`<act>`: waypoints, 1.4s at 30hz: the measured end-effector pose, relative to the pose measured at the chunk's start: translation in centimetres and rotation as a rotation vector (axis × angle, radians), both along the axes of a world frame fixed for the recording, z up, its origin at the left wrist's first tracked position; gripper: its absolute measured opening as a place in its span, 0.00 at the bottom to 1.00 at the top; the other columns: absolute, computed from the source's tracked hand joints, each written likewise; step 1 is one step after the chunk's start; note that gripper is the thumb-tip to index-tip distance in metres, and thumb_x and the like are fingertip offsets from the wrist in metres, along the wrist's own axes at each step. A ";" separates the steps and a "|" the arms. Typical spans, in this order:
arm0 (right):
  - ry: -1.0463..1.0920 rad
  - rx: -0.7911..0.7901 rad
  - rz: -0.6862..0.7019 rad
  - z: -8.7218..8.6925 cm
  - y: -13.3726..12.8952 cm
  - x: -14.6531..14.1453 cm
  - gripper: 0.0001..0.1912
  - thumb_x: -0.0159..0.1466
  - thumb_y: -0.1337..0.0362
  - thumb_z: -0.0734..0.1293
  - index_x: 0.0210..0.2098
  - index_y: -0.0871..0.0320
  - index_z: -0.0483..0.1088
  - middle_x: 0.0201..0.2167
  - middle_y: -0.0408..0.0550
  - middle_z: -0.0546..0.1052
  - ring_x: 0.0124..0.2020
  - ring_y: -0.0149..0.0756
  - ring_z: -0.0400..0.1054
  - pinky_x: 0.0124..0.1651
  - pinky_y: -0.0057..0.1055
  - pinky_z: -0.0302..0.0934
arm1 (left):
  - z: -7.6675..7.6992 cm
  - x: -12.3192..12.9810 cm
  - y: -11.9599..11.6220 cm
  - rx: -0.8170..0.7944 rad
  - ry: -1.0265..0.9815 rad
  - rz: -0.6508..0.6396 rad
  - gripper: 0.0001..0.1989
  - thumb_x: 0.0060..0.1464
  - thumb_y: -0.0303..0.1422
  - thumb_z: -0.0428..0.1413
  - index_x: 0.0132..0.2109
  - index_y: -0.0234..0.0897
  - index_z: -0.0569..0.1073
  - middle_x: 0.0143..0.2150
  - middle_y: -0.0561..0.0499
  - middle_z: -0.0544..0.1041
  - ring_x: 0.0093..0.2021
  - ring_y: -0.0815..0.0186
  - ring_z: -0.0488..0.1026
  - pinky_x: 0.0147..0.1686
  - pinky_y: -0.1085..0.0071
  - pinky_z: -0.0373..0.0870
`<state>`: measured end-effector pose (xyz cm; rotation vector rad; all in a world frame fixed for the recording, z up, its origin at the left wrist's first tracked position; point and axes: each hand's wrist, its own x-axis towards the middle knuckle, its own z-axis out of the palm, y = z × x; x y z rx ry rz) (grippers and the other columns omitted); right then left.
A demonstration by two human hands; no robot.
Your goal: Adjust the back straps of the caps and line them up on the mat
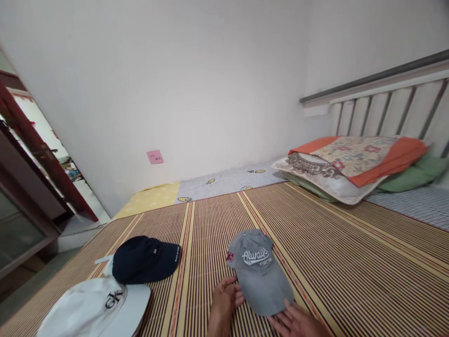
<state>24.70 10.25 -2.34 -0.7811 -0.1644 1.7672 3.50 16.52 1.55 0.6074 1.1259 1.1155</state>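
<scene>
A grey cap (257,262) with white "Always" lettering lies on the striped mat (206,234), its brim pointing toward me. My left hand (226,299) is beside the left edge of the brim, its fingers curved and apart, some fingertips at the edge. At the brim's lower right edge is my right hand (296,320), thumb over the edge and fingers spread below it. A dark navy cap (140,260) sits at the left, overlapping a white cap (94,306) with black "CK" letters.
Stacked pillows (326,173) with an orange floral cover lie at the back right by the white headboard (393,107). A pink note (155,157) is on the wall. An open doorway with a red door (45,159) stands at the left.
</scene>
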 end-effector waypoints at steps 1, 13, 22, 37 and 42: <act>0.000 0.010 -0.033 0.2 0.4 -0.1 0.19 0.48 0.66 0.81 0.37 0.53 0.74 0.41 0.51 0.86 0.55 0.54 0.78 0.66 0.54 0.66 | 0.2 0.0 -0.1 -0.014 0.001 0.004 0.12 0.45 0.26 0.66 0.38 0.34 0.74 0.30 0.43 0.82 0.30 0.61 0.80 0.37 0.67 0.73; -0.050 0.006 -0.273 7.8 8.5 5.3 0.07 0.69 0.70 0.65 0.46 0.57 0.72 0.56 0.58 0.79 0.67 0.49 0.67 0.66 0.52 0.67 | 1.8 0.2 -0.6 -0.079 0.073 0.024 0.05 0.60 0.24 0.55 0.43 0.32 0.73 0.36 0.36 0.85 0.35 0.58 0.85 0.41 0.65 0.77; -0.130 0.144 -0.379 17.4 20.9 13.2 0.14 0.74 0.71 0.59 0.50 0.53 0.73 0.56 0.52 0.79 0.57 0.36 0.75 0.55 0.39 0.76 | 0.7 -0.4 -0.2 -0.080 0.062 -0.006 0.05 0.65 0.28 0.55 0.44 0.30 0.74 0.38 0.35 0.85 0.36 0.58 0.85 0.40 0.66 0.78; -0.244 -0.107 -0.365 4.8 19.6 15.7 0.14 0.74 0.73 0.62 0.55 0.57 0.73 0.48 0.52 0.81 0.41 0.36 0.79 0.43 0.35 0.80 | -0.2 -0.8 0.2 -0.094 0.069 -0.038 0.08 0.64 0.31 0.58 0.46 0.30 0.74 0.38 0.37 0.85 0.36 0.59 0.85 0.40 0.67 0.78; -0.252 -0.096 -0.354 4.1 19.8 16.6 0.16 0.72 0.75 0.60 0.53 0.54 0.73 0.47 0.53 0.83 0.43 0.37 0.81 0.47 0.37 0.80 | -1.0 -0.8 0.2 -0.053 0.059 -0.013 0.09 0.61 0.32 0.60 0.44 0.30 0.75 0.37 0.37 0.85 0.34 0.59 0.84 0.37 0.67 0.77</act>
